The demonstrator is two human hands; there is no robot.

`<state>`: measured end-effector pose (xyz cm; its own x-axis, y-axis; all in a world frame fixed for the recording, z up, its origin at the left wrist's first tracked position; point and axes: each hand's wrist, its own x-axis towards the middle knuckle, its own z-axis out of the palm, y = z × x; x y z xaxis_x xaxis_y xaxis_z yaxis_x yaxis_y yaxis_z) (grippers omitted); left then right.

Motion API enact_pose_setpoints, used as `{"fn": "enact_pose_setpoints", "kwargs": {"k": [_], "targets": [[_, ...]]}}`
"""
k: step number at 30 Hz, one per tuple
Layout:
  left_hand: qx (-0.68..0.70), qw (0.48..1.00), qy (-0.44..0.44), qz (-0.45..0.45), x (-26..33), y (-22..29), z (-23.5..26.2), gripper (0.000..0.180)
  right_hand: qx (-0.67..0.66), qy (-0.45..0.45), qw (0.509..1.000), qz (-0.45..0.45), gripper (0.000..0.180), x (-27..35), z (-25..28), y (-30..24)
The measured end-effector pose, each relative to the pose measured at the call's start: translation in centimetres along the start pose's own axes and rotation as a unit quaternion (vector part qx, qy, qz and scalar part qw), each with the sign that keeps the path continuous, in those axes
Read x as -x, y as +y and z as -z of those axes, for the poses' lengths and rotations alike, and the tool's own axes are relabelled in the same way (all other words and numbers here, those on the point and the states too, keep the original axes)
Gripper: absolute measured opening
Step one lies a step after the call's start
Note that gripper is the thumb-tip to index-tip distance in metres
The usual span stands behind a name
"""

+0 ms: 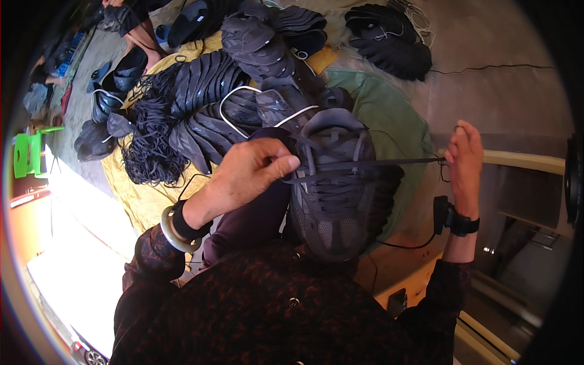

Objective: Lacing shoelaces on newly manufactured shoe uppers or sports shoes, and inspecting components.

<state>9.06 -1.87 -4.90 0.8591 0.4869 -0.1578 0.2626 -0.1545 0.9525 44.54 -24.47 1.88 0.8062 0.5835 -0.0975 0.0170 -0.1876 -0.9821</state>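
A black and grey sneaker upper (333, 213) lies in front of me, toe toward my body, its front laced crosswise. From its eyelets a flat dark shoelace (395, 162) runs taut to the right. My right hand (465, 155) is raised there, fingers closed on the lace's end. At the upper's left edge my left hand (255, 172) pinches thumb against fingers beside a strand of the lace; the fingertips are partly hidden. More dark uppers show from beneath the upper's right side.
Stacks of dark shoe uppers (207, 82) and a heap of black laces (155, 131) cover a yellow cloth (143, 201). Green fabric (389, 112) lies at right. More uppers (389, 45) sit farther back. A green chair (27, 155) stands far left; another person's leg (143, 39) shows behind.
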Motion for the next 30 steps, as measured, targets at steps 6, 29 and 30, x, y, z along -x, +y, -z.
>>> {"fn": "enact_pose_setpoints", "kwargs": {"k": [6,29,30], "targets": [[-0.104,0.976,0.132,-0.141,-1.7,2.2,1.2,0.008,0.160,-0.104,0.982,0.012,0.036,2.4,-6.7,-1.6],[-0.112,0.967,-0.049,-0.222,-7.2,4.4,-3.4,0.016,0.338,-0.267,0.897,0.101,0.007,5.9,-10.9,-3.0],[-0.113,0.967,-0.050,-0.222,-7.3,4.3,-3.5,0.016,0.350,-0.269,0.890,0.115,0.006,5.9,-10.9,-3.0]]}}
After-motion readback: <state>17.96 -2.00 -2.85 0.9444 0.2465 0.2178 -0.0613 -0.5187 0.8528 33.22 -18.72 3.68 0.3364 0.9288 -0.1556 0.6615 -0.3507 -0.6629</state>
